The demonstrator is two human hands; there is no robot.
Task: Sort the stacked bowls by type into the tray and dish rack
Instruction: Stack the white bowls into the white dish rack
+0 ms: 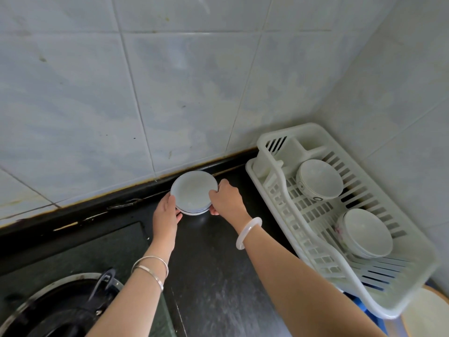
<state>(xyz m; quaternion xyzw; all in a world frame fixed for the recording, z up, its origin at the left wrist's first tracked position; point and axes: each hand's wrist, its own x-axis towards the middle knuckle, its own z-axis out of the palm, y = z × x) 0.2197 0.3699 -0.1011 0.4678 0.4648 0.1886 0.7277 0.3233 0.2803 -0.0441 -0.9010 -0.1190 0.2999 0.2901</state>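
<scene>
Stack of shallow bowls [193,190] at back of black countertop [206,251], close under tiled wall [121,93] — resting or just lifted, cannot tell. Left hand [167,211] gripping left edge, fingers together, curled round rim. Right hand [226,199] gripping right edge, fingers curled over rim, thumb at lower edge. White dish rack [311,128] near, to the right, apart from stack — holding far bowl [319,178] and nested near bowls [366,233], tilted. Gas burner [60,307] lower left.
</scene>
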